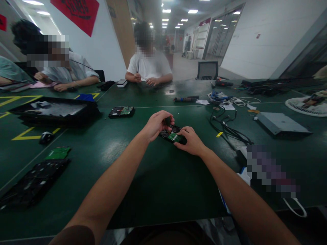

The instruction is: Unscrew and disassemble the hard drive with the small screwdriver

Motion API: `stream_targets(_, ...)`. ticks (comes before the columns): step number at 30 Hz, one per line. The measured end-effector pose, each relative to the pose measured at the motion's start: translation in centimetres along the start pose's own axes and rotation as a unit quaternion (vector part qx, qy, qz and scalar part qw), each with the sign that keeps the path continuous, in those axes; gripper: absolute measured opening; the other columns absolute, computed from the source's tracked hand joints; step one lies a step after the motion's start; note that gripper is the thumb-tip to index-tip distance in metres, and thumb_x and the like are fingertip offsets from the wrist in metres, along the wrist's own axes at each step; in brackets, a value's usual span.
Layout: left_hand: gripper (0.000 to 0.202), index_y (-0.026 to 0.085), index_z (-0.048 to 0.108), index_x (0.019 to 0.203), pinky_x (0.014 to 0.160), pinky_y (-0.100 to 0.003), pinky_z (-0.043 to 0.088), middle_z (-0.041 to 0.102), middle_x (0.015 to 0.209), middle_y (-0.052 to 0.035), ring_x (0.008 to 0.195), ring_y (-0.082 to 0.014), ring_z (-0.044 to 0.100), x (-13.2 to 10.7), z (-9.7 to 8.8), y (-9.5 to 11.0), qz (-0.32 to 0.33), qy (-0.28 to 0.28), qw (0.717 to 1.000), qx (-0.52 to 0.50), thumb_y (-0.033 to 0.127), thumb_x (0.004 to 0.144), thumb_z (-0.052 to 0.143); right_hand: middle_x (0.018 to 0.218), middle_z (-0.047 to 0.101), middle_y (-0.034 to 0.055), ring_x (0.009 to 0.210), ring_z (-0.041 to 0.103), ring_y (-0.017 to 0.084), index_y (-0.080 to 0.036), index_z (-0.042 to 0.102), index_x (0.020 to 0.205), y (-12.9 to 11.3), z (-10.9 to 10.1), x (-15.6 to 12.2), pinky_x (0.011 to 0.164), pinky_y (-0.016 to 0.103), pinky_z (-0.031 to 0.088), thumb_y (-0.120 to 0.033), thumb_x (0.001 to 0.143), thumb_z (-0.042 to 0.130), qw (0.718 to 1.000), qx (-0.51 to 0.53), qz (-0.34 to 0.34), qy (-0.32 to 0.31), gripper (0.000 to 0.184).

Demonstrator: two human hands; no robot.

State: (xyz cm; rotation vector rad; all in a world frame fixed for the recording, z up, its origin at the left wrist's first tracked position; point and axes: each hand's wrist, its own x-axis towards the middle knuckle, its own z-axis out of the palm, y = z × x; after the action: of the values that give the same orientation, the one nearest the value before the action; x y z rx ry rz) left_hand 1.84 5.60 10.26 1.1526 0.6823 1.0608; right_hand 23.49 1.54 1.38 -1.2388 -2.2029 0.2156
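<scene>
Near the middle of the table lies a small black-cased device [174, 137], its inside exposed and a green circuit board showing. My left hand [158, 126] is closed over its left end, fingers wrapped round a dark, rounded handle [167, 120] that looks like a screwdriver's; its tip is hidden behind the fingers. On the device's right end my right hand [190, 141] is pressed, with thumb and fingers gripping the case from either side.
A similar device [121, 112] lies farther left, near a black tray [58, 110]. Dark casing parts [35, 180], a green board [58, 153] and a mouse [46, 137] are at left. Cables [227, 127] and a grey metal box [282, 123] occupy the right. People sit across the table.
</scene>
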Motion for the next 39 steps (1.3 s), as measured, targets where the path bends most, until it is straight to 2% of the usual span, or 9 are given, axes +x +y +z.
stream_targets(6,0.019,0.017,0.071,0.084,0.056,-0.023,0.049,0.067,0.093,-0.0072,0.083,-0.0178,0.063,0.25,-0.33,-0.06,0.033,0.033,0.998,0.043,0.035,0.082,0.068,0.124,0.057,0.0117,0.124,0.049,0.033,-0.025,0.066,0.119,0.12,0.03,0.01,0.104,0.054,0.046,-0.046,0.084,0.077,1.000,0.002,0.000,-0.002,0.042)
stream_targets(11,0.023,0.015,0.074,0.087,0.059,-0.024,0.051,0.067,0.088,-0.0084,0.085,-0.0192,0.063,-0.03,-0.33,0.44,0.037,0.045,0.995,0.086,0.036,0.084,0.067,0.126,0.057,0.0115,0.126,0.049,0.033,-0.026,0.066,0.122,-0.07,0.03,-0.15,0.107,0.056,0.045,-0.047,0.086,0.076,1.000,0.005,0.002,-0.003,0.043)
stream_targets(16,0.024,0.017,0.066,0.097,0.061,-0.029,0.057,0.069,0.086,-0.0070,0.086,-0.0212,0.068,-0.20,-0.03,0.31,0.014,0.012,0.999,0.027,0.037,0.085,0.069,0.126,0.058,0.0116,0.125,0.051,0.033,-0.026,0.066,0.123,0.02,0.05,-0.29,0.107,0.055,0.046,-0.047,0.086,0.076,1.000,0.014,0.000,0.002,0.044)
stream_targets(20,0.020,0.018,0.061,0.093,0.067,-0.035,0.061,0.070,0.088,-0.0067,0.089,-0.0220,0.069,-0.06,-0.05,-0.05,0.009,0.008,1.000,-0.013,0.034,0.084,0.069,0.127,0.058,0.0117,0.125,0.051,0.033,-0.026,0.066,0.123,0.15,0.18,-0.42,0.107,0.055,0.046,-0.047,0.085,0.077,1.000,0.018,0.003,0.009,0.044)
stream_targets(26,0.019,0.016,0.070,0.083,0.060,-0.025,0.054,0.066,0.097,-0.0079,0.089,-0.0196,0.061,-0.14,0.05,0.33,0.056,0.050,0.994,0.075,0.035,0.083,0.065,0.130,0.057,0.0114,0.128,0.047,0.033,-0.027,0.068,0.122,0.17,0.36,-0.52,0.107,0.058,0.044,-0.048,0.085,0.078,1.000,0.005,0.014,0.015,0.044)
stream_targets(29,0.021,0.017,0.074,0.082,0.060,-0.025,0.052,0.067,0.102,-0.0090,0.092,-0.0204,0.060,-0.28,0.14,0.62,0.058,0.046,0.991,0.114,0.035,0.083,0.063,0.131,0.057,0.0115,0.129,0.047,0.033,-0.027,0.067,0.123,0.18,0.30,-0.52,0.107,0.057,0.044,-0.049,0.086,0.077,1.000,0.004,0.013,0.010,0.044)
stream_targets(34,0.023,0.016,0.074,0.089,0.058,-0.025,0.051,0.066,0.091,-0.0087,0.087,-0.0207,0.062,-0.50,0.41,0.78,0.039,-0.002,0.994,0.104,0.036,0.087,0.061,0.130,0.058,0.0119,0.128,0.049,0.032,-0.026,0.068,0.123,-0.01,0.10,-0.48,0.107,0.055,0.045,-0.048,0.089,0.073,1.000,0.005,0.000,-0.001,0.041)
stream_targets(39,0.017,0.017,0.066,0.093,0.059,-0.028,0.054,0.066,0.081,-0.0068,0.079,-0.0202,0.064,-0.33,0.35,0.58,0.025,0.016,0.998,0.052,0.032,0.086,0.061,0.126,0.059,0.0122,0.125,0.051,0.032,-0.025,0.068,0.124,-0.38,0.04,-0.57,0.107,0.055,0.045,-0.050,0.089,0.073,1.000,-0.023,0.007,0.003,0.043)
